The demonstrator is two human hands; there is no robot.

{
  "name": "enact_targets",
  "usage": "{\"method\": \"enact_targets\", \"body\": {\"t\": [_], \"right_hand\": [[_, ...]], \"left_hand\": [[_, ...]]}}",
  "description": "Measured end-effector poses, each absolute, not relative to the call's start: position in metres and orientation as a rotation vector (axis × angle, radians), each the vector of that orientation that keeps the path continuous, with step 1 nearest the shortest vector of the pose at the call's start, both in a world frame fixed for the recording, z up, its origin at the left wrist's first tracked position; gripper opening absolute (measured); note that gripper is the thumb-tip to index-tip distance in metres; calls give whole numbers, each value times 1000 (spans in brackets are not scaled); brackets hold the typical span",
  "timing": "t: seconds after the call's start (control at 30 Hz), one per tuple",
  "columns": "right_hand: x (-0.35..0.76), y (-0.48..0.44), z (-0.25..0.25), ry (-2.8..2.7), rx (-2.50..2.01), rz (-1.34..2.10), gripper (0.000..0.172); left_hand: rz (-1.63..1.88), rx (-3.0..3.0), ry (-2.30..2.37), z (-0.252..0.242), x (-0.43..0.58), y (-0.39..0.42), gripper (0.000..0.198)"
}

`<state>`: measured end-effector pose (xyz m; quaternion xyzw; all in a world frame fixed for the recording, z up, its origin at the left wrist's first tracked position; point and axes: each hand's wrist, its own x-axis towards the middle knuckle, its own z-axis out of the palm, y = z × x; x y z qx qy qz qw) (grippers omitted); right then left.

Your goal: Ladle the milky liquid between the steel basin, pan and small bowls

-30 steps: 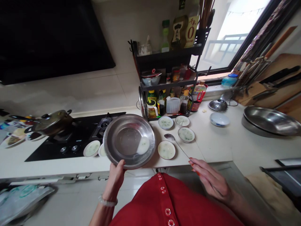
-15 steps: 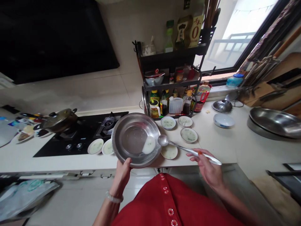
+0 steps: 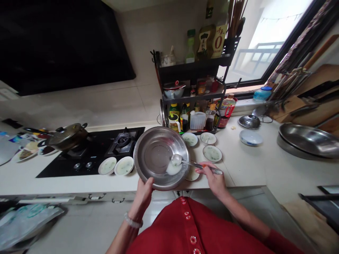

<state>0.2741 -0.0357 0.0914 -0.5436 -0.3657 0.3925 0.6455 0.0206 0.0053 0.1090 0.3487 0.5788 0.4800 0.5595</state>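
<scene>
My left hand (image 3: 145, 190) grips the near rim of a large stainless steel basin (image 3: 153, 158), which is tilted over the counter. A small pool of white soup (image 3: 173, 168) with green bits has gathered at the basin's lower right. My right hand (image 3: 213, 176) is closed around the handle of a metal ladle (image 3: 194, 164), whose bowl dips into that pool. Beside the basin on the right, several small bowls hold the same pale soup, such as this soup bowl (image 3: 212, 153). One of them is partly hidden under the basin's rim. Two more soup bowls (image 3: 124, 165) stand at its left.
A gas stove (image 3: 100, 151) with a lidded pan (image 3: 65, 137) lies to the left. Behind the bowls rises a black rack (image 3: 192, 67) of bottles and jars. A white bowl (image 3: 251, 137), a metal lid (image 3: 249, 122) and steel pans (image 3: 309, 141) sit at right.
My right hand has moved left, bringing the ladle from over the basin's rim down into the soup. The basin has shifted slightly right, uncovering more of a left-side bowl.
</scene>
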Motion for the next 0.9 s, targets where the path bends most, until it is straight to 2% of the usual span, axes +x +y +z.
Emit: {"method": "enact_targets", "body": {"t": [0.17, 0.37, 0.9], "right_hand": [[287, -27, 103, -548, -1128, 927, 26], [299, -32, 113, -483, -1092, 897, 23], [351, -48, 112, -404, -1056, 788, 15]], "left_hand": [[1073, 830, 1289, 113, 25, 10, 29], [1078, 843, 1281, 111, 36, 16, 33], [1003, 903, 1253, 108, 77, 31, 25]]}}
